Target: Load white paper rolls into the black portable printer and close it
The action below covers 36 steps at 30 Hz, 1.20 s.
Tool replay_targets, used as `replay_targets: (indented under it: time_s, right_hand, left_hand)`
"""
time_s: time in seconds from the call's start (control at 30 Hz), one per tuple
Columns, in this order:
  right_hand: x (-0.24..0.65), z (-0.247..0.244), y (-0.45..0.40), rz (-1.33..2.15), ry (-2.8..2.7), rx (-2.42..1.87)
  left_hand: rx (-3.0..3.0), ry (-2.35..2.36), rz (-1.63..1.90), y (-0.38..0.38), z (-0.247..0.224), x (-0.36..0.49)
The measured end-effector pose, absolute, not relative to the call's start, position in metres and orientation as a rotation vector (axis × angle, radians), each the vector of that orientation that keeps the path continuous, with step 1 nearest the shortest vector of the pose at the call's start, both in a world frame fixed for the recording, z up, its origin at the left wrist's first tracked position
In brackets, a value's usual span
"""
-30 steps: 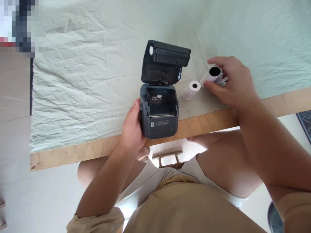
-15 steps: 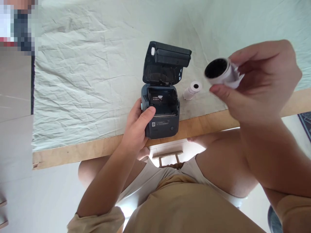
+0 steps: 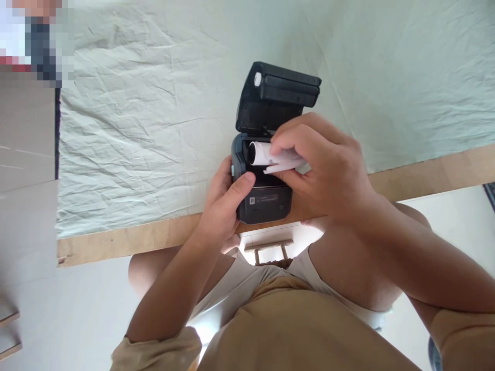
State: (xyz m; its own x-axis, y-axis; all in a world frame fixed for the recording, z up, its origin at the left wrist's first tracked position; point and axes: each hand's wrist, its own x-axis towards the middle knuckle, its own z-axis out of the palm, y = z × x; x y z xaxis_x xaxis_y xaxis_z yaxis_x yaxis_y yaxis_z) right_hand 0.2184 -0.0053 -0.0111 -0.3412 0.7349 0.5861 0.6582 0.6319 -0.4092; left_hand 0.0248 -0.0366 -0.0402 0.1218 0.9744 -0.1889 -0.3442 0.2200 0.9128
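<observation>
A dark label printer (image 3: 265, 206) stands at the table's front edge with its lid (image 3: 288, 82) swung up. My left hand (image 3: 226, 201) grips its left side, the thumb over the front rim of the compartment. Between the fingers of my right hand (image 3: 317, 159) is a white paper roll (image 3: 263, 153), lying sideways at the mouth of the compartment. The roll's hollow end faces left, and a loose flap of paper hangs below it. My fingers cover the roll's right part and the printer's right side.
A pale green cloth (image 3: 154, 103) with wrinkles covers the table, whose wooden front edge (image 3: 127, 238) runs across in front of my legs. A wooden stool or rack part (image 3: 268, 246) shows below. At the top left is a blurred-out patch.
My right hand has carried the paper roll left, from beside the printer to its open compartment. The small white roll on the cloth is now hidden. The printer appears slightly further right in view.
</observation>
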Motion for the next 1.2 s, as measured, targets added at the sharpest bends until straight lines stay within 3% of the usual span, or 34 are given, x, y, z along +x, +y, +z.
replay_targets:
  time_s: [0.23, 0.4, 0.8, 0.97, 1.2]
  right_hand:
    - [0.227, -0.015, -0.004, 0.156, -2.252, -1.112]
    - [0.225, -0.018, -0.012, 0.021, -2.136, -0.895]
    - [0.228, -0.028, -0.025, 0.076, -2.073, -0.667]
    - [0.242, -0.019, -0.005, 0.010, -1.857, -0.900]
    - [0.244, -0.017, -0.005, 0.237, -1.770, -0.919]
  left_hand:
    - [0.841, 1.002, 1.153, -0.034, -0.040, 0.025]
    - [0.827, 0.989, 1.165, -0.032, -0.039, 0.027]
    - [0.848, 1.036, 1.134, -0.034, -0.041, 0.023]
    - [0.847, 1.069, 1.107, -0.036, -0.039, 0.022]
    - [0.838, 1.125, 1.144, -0.033, -0.041, 0.024]
